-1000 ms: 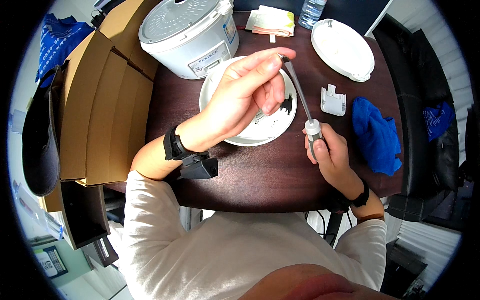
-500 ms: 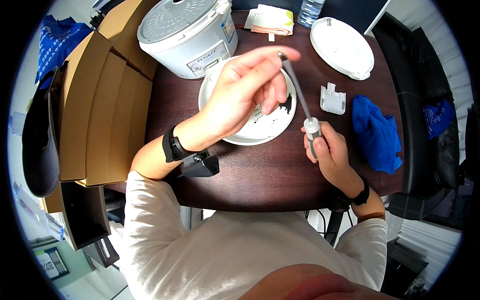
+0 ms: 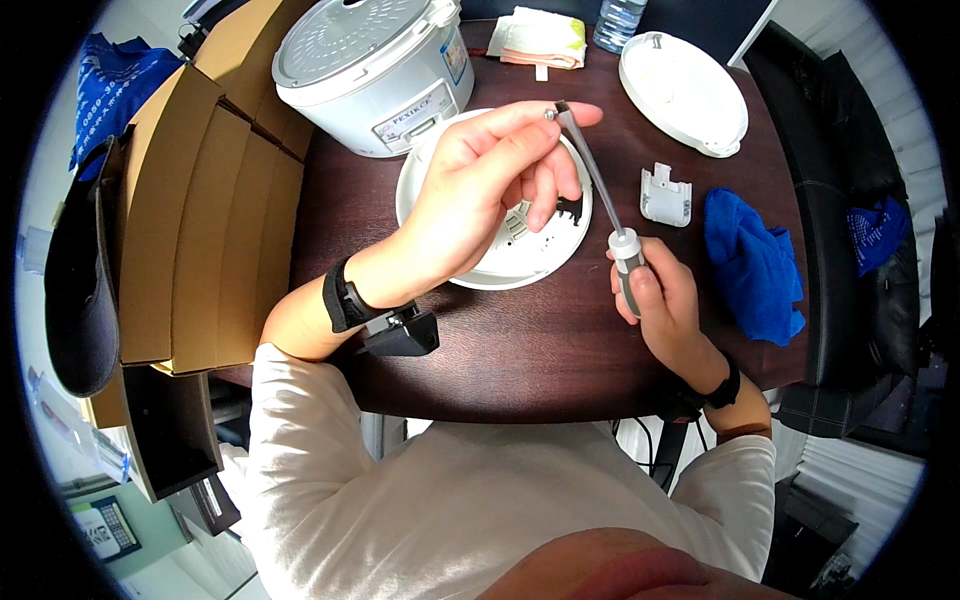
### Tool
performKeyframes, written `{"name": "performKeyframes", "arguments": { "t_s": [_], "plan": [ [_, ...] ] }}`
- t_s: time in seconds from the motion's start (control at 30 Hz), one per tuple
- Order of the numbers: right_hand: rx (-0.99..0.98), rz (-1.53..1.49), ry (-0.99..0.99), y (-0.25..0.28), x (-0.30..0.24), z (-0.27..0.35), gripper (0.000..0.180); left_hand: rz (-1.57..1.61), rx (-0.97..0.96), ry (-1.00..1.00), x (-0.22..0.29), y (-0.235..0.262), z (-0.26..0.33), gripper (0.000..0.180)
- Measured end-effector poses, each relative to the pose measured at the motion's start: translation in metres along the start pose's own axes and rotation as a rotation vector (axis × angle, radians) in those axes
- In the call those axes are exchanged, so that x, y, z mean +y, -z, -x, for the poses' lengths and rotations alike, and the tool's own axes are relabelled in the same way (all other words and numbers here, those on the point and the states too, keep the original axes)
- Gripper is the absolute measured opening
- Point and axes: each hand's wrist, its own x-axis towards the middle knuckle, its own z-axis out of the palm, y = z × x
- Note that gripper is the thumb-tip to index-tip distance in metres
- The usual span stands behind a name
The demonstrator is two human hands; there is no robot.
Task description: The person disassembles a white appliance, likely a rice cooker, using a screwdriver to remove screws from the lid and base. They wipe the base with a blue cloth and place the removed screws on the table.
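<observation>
My right hand (image 3: 660,300) is wrapped round the grey-and-white handle of a screwdriver (image 3: 597,178), whose long shaft points up and away to the left. At its dark tip, my left hand (image 3: 495,175) pinches a small silvery screw (image 3: 550,115) between thumb and index finger, the other fingers loosely curled. Below the left hand lies a round white plastic base (image 3: 535,277) with slots and a black broken-looking patch on its inside. The hand and wrist hide part of it.
A rice cooker (image 3: 375,75) stands at the far left, beside cardboard boxes (image 3: 200,230). To the right lie a white oval cover (image 3: 690,100), a small white plastic part (image 3: 666,197) and a blue cloth (image 3: 752,265). Folded cloths (image 3: 540,40) and a water bottle (image 3: 618,22) are at the back.
The screwdriver's tip has shifted slightly to the left against my left fingertips, and the small screw shows more plainly. Both hands have otherwise barely moved.
</observation>
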Motion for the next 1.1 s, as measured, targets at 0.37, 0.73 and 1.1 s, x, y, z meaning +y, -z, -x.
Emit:
{"name": "performKeyframes", "arguments": {
  "t_s": [0.37, 0.73, 1.1],
  "plan": [
    [0.011, -0.064, -0.047, -0.001, -0.001, -0.002, 0.021, 0.155, 0.012, 0.076, 0.000, 0.000, -0.001, 0.040],
    [0.044, 0.081, -0.013, 0.002, 0.007, 0.001, 0.019, 0.141, 0.143, 0.024, 0.009, 0.018, -0.009, 0.035],
    [0.093, 0.199, 0.064, 0.000, 0.008, 0.002, 0.019, 0.289, 0.076, 0.158, 0.004, 0.010, -0.005, 0.037]
  ]
}}
